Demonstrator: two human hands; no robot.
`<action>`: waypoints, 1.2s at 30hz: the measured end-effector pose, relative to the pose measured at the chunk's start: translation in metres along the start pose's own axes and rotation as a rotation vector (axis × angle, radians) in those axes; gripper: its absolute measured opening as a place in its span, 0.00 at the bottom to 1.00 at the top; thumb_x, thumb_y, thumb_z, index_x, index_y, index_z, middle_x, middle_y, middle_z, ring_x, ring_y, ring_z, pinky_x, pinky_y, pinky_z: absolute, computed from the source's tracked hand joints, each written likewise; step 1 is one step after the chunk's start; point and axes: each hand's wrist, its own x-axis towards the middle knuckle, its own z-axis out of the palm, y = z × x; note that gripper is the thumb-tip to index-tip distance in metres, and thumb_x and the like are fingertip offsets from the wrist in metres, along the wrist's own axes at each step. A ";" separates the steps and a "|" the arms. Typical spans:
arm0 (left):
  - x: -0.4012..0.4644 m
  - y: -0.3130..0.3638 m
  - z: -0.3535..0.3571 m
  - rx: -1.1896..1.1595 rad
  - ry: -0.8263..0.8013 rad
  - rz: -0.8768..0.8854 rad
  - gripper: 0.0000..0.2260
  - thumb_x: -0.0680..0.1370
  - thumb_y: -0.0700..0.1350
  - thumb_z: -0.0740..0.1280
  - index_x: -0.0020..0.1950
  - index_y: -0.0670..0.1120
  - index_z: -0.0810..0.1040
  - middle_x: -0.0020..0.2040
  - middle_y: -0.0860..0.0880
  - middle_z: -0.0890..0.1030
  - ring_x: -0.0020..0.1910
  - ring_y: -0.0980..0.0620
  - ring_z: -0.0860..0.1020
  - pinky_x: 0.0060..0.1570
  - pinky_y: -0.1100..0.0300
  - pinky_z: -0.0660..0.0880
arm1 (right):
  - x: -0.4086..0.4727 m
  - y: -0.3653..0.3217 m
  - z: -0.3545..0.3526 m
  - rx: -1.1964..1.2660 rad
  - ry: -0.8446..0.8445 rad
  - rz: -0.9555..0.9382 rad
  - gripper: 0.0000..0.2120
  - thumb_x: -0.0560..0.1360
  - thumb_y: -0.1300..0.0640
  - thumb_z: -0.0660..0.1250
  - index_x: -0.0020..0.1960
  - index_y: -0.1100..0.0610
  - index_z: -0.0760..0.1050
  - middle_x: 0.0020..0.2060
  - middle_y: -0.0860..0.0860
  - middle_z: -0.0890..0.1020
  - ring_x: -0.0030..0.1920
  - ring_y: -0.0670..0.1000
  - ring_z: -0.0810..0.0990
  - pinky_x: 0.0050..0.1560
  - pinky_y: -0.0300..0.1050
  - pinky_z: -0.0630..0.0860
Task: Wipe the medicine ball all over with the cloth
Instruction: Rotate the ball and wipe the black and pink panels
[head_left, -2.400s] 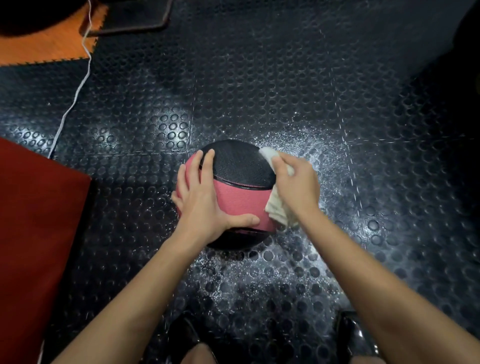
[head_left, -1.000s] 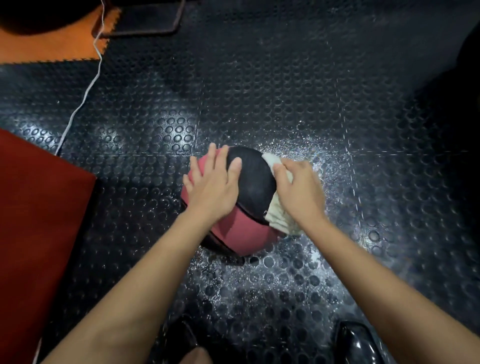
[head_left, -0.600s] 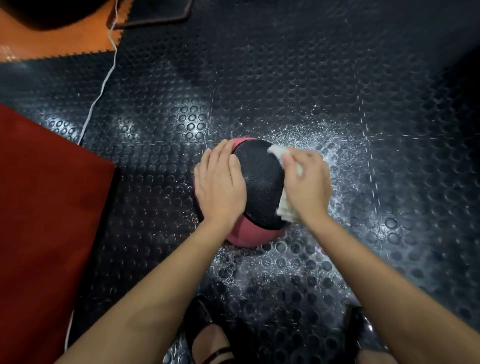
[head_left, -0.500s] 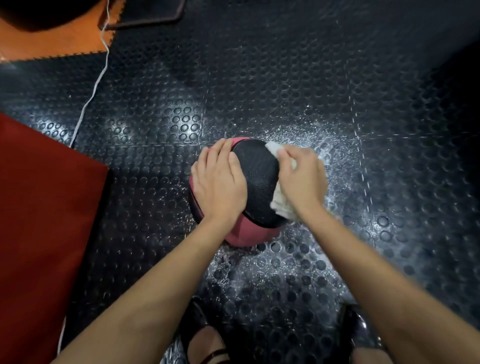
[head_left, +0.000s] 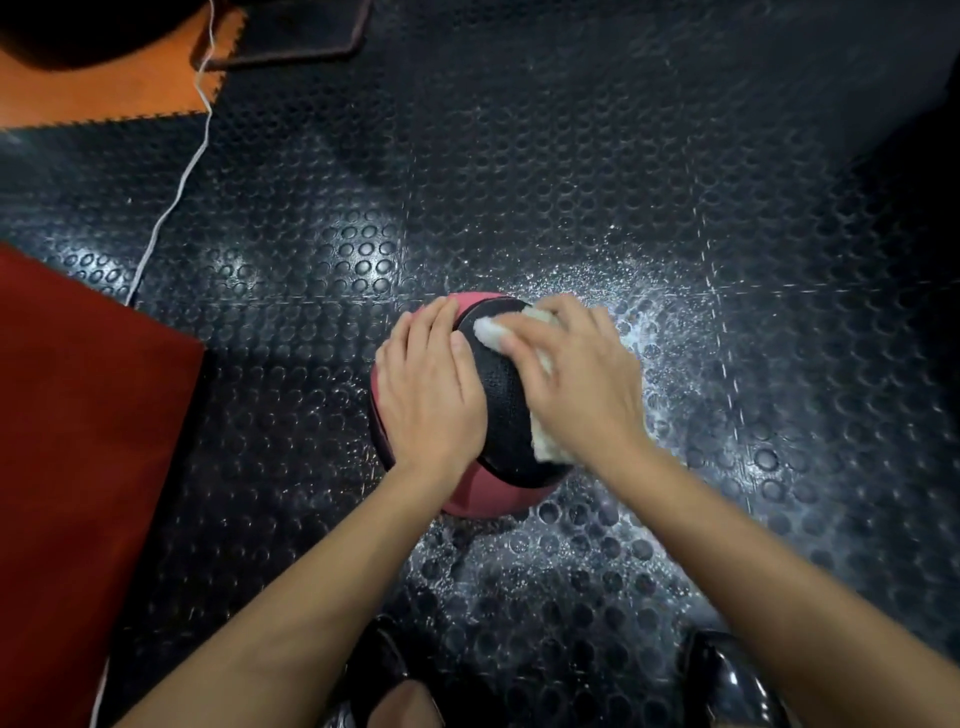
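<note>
Steadying the ball (head_left: 501, 410) on the floor (head_left: 571, 182), the left hand (head_left: 428, 392) is laid flat while the cloth (head_left: 491, 328) is pinched and pressed by the right hand (head_left: 582, 384).

Both hands reach forward, left hand (head_left: 428, 387) flat, right hand (head_left: 584, 382) curled, gripping.

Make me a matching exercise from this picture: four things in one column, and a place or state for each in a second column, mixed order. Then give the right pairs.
Things
1. left hand
2. cloth
3. red mat
4. white cable

Places or states
A. lies along the floor at upper left
B. rests flat on the medicine ball
C. covers the floor at the left edge
D. pressed on the ball under the right hand

Pairs: 1-B, 2-D, 3-C, 4-A
</note>
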 end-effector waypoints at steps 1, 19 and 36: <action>-0.005 0.000 0.000 0.002 -0.001 0.013 0.26 0.81 0.52 0.44 0.74 0.48 0.68 0.73 0.52 0.70 0.74 0.49 0.63 0.74 0.48 0.57 | 0.015 0.005 0.003 -0.014 -0.055 0.050 0.13 0.80 0.44 0.57 0.60 0.42 0.77 0.55 0.45 0.75 0.54 0.49 0.70 0.41 0.43 0.64; 0.001 0.004 0.002 -0.005 0.018 0.028 0.27 0.80 0.51 0.44 0.73 0.45 0.70 0.71 0.50 0.72 0.73 0.47 0.65 0.73 0.47 0.59 | -0.010 -0.013 -0.003 -0.082 -0.013 -0.062 0.11 0.79 0.46 0.59 0.59 0.41 0.77 0.54 0.46 0.72 0.50 0.48 0.66 0.33 0.39 0.61; -0.010 0.011 0.004 0.043 0.027 0.250 0.20 0.81 0.50 0.52 0.67 0.50 0.77 0.67 0.55 0.76 0.72 0.47 0.68 0.72 0.44 0.61 | 0.018 0.049 0.017 0.420 -0.086 0.598 0.08 0.80 0.46 0.59 0.48 0.40 0.77 0.43 0.40 0.79 0.45 0.46 0.76 0.40 0.39 0.68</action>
